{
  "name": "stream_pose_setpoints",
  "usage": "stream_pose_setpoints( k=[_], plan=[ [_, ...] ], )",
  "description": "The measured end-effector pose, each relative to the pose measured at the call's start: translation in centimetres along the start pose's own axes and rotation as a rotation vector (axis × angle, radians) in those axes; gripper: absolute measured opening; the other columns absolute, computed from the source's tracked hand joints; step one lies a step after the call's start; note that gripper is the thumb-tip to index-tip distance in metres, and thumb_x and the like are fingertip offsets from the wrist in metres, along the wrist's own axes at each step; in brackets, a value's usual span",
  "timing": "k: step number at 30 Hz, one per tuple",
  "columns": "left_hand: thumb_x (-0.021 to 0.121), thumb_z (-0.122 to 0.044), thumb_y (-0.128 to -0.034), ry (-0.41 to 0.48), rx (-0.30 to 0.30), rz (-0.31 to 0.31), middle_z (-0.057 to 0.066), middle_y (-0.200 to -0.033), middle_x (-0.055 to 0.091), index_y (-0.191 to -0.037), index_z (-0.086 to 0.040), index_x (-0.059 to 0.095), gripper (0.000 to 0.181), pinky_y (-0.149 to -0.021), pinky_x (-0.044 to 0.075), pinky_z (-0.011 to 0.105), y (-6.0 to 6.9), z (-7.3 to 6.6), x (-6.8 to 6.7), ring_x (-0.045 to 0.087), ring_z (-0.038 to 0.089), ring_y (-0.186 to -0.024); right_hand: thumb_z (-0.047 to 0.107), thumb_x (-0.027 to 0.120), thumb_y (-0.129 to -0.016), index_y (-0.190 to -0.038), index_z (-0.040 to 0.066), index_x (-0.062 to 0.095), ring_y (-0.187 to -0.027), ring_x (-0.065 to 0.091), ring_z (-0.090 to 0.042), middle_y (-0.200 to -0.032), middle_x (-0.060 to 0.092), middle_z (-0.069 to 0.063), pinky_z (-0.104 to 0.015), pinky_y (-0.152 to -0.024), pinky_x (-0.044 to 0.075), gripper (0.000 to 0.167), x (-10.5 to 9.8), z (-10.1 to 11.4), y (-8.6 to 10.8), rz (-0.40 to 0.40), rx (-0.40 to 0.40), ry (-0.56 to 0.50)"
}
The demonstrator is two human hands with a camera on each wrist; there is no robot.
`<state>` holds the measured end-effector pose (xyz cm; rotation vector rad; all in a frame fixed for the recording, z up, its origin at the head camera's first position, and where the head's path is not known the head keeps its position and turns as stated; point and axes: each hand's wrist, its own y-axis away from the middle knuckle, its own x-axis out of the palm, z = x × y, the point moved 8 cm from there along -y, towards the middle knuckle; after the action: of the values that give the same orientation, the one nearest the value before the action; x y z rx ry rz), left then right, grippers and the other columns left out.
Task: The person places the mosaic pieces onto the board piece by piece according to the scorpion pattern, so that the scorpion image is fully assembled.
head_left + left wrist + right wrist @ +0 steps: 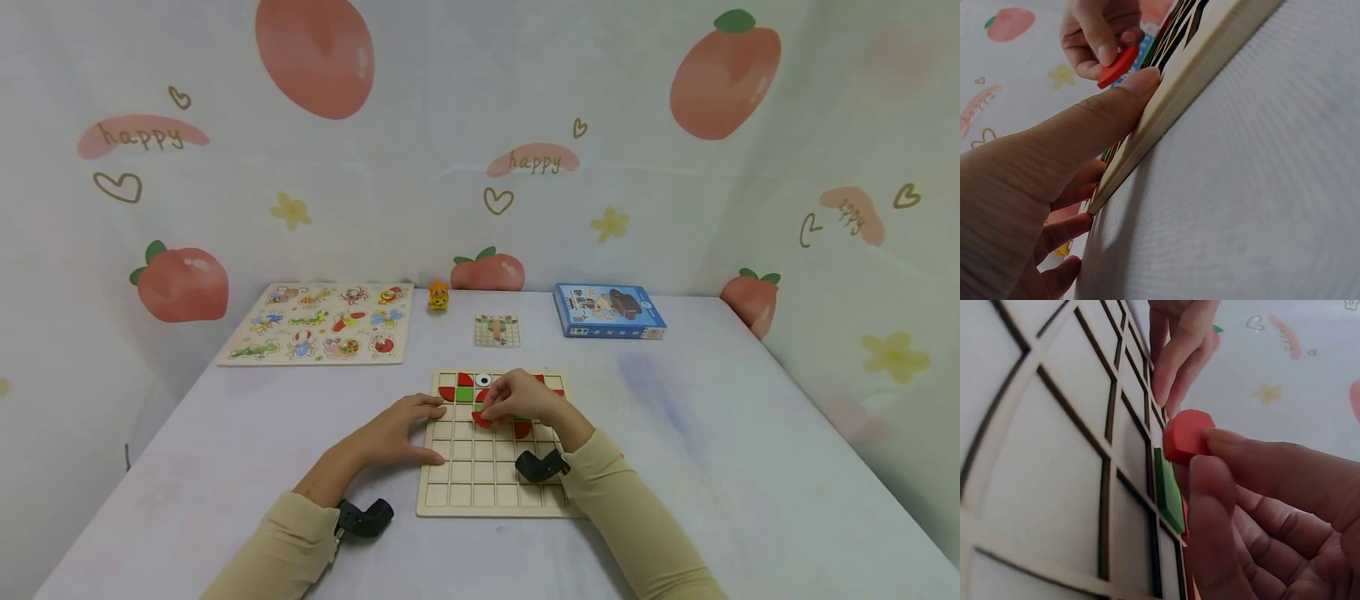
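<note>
A wooden grid board [472,496] lies flat on the table, with several red and green tiles set in its upper rows. Among them are a green square tile [464,394] and a white tile with a black eye dot [483,380]. Between thumb and index finger, my right hand [525,398] pinches a red quarter-round tile [1186,434] just over the grid. In the right wrist view a green tile [1169,494] sits close below it. My left hand [393,433] rests at the board's left edge, thumb and fingers spread and touching the rim.
Behind the board lies a small pattern card [497,331]. An insect picture puzzle [315,325] is at the back left, with an orange and yellow toy figure [438,297] beside it. A blue box [610,311] lies at the back right.
</note>
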<state>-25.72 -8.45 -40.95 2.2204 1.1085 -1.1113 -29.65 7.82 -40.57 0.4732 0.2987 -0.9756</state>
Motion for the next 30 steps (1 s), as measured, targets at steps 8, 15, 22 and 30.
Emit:
stream_pose_setpoints(
  k=[8, 15, 22, 30],
  plan=[
    [0.077, -0.046, -0.0709, 0.0, -0.008, 0.003, 0.01, -0.142, 0.043, -0.132, -0.005, 0.052, 0.078, -0.11, 0.03, 0.051, -0.1, 0.21, 0.08, 0.034, 0.032, -0.135, 0.011, 0.072, -0.08, -0.078, 0.0, 0.066, -0.057, 0.052, -0.009, -0.065, 0.061, 0.001, -0.02, -0.055, 0.048, 0.012, 0.25, 0.03, 0.36, -0.009, -0.007, 0.082],
    [0.077, -0.046, -0.0705, -0.012, 0.009, -0.001, 0.01, -0.142, 0.043, -0.132, -0.004, 0.052, 0.078, -0.109, 0.031, 0.051, -0.05, 0.24, 0.12, 0.035, 0.032, -0.134, 0.008, 0.073, -0.079, -0.075, -0.002, 0.065, -0.055, 0.058, -0.009, -0.065, 0.064, -0.003, -0.025, -0.057, 0.053, 0.013, 0.47, -0.06, 0.59, 0.003, -0.022, 0.083],
    [0.077, -0.048, -0.0703, -0.014, 0.005, 0.006, 0.01, -0.142, 0.043, -0.132, -0.005, 0.052, 0.079, -0.109, 0.031, 0.051, -0.15, 0.28, 0.12, 0.035, 0.032, -0.134, 0.0, 0.07, -0.079, -0.074, -0.004, 0.062, -0.053, 0.061, -0.009, -0.064, 0.062, -0.003, -0.028, -0.058, 0.057, 0.011, 0.73, -0.17, 0.72, 0.024, 0.005, 0.001],
    [0.077, -0.048, -0.0702, -0.018, 0.021, 0.003, 0.011, -0.141, 0.044, -0.132, -0.004, 0.052, 0.079, -0.109, 0.032, 0.051, -0.12, 0.06, 0.03, 0.036, 0.033, -0.133, -0.002, 0.069, -0.079, -0.075, -0.005, 0.061, -0.051, 0.061, -0.009, -0.063, 0.062, -0.005, -0.027, -0.056, 0.057, 0.01, 0.77, -0.16, 0.78, 0.012, 0.022, -0.021]
  ],
)
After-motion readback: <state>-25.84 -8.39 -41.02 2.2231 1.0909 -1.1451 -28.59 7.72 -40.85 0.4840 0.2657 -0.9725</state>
